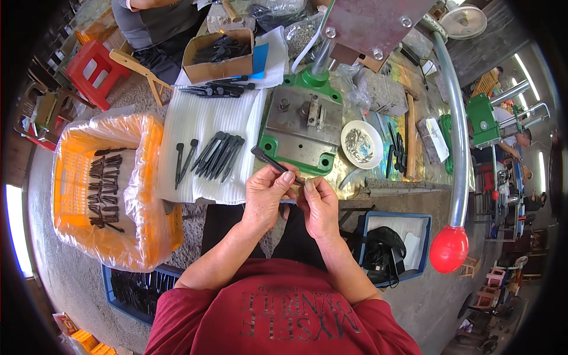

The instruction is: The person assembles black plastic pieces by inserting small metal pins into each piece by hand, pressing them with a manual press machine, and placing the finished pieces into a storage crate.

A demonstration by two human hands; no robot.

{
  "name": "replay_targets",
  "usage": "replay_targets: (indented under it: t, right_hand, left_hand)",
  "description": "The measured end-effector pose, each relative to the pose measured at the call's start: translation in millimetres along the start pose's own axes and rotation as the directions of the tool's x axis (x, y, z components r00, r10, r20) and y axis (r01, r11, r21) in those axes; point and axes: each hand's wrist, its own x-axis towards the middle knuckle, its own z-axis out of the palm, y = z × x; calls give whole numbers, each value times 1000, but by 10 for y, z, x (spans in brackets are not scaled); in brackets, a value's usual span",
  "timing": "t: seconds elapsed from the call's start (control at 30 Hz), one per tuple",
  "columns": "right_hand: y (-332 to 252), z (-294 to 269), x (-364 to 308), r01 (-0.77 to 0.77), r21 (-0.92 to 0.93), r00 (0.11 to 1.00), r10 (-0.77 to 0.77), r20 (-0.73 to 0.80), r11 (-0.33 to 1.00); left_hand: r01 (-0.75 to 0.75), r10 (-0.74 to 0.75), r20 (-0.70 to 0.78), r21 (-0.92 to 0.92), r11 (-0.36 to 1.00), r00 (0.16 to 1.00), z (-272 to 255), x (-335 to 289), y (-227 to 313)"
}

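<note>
Between my two hands, at the table's front edge, is a slim black rod-like part with a wider flat head at its left end. My left hand pinches it near the middle, the head sticking out past the fingers. At the other end, my right hand has thumb and fingertips closed on the tip. Several like black parts lie side by side on white foam sheeting to the left. Just beyond my hands stands a green hand press with a steel plate on its base.
A cardboard box of black parts stands at the back. A white bowl holds small metal pieces. The press's lever with a red ball knob hangs at the right. An orange plastic-lined crate is left; another person sits across.
</note>
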Motion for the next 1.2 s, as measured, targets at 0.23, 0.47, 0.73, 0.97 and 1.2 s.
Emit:
replay_targets:
  t: [0.23, 0.47, 0.73, 0.97, 1.2]
  right_hand:
    - [-51, 29, 32, 96, -142, 995, -96, 11, 985]
    - [-74, -39, 14, 165, -92, 986, -164, 16, 982]
    - [-61, -230, -91, 207, -167, 978, -201, 55, 964]
    - [-29, -330, -134, 164, -173, 986, -166, 4, 971]
    - [5, -362, -127, 144, -170, 988, -150, -21, 975]
  left_hand:
    - [-49, 48, 10, 90, 995, 999, 83, 80, 109]
    - [-184, 192, 19, 393, 901, 981, 139, 606, 303]
    - [-321, 319, 109, 583, 747, 941, 249, 1269, 367]
    - [-316, 288, 163, 702, 638, 944, 251, 1385, 329]
    - [-297, 275, 154, 732, 613, 949, 283, 1366, 351]
